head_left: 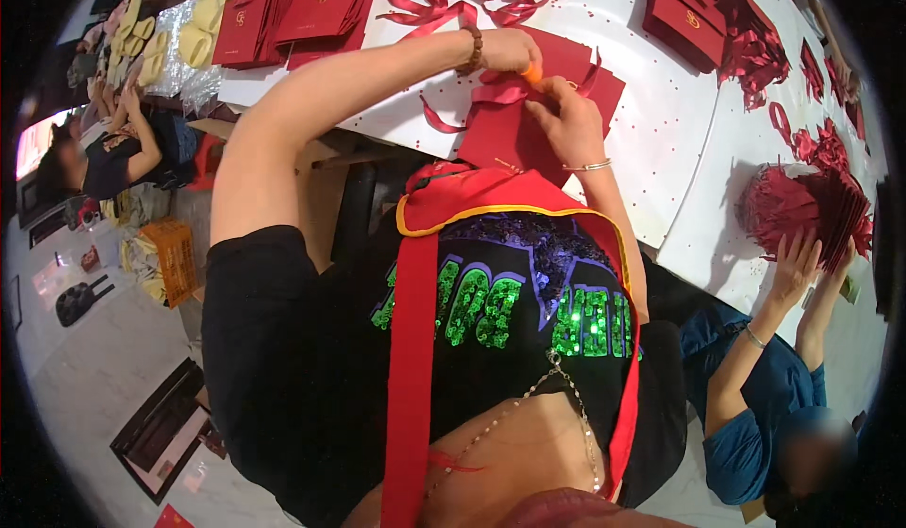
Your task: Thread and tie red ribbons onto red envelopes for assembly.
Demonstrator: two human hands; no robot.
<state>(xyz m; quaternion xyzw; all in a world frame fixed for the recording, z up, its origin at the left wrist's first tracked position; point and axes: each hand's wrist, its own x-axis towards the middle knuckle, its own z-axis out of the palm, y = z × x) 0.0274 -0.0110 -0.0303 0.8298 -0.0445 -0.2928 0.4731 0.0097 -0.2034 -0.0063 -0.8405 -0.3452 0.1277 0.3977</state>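
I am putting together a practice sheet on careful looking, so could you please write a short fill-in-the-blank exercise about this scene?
1. Brown beads circle the ____ of the left hand.
2. The small bright thing at the left hand's fingertips is coloured ____.
3. The red apron has ____ edging.
4. The red packaging by the right hand lies on a ____ table.

Missing words: wrist; orange; yellow; white.

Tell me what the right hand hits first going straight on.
Right hand points up-left: likely the orange item at the left hand's fingertips, with red ribbon close beside it. Depth is unclear, so the ribbon could come first.
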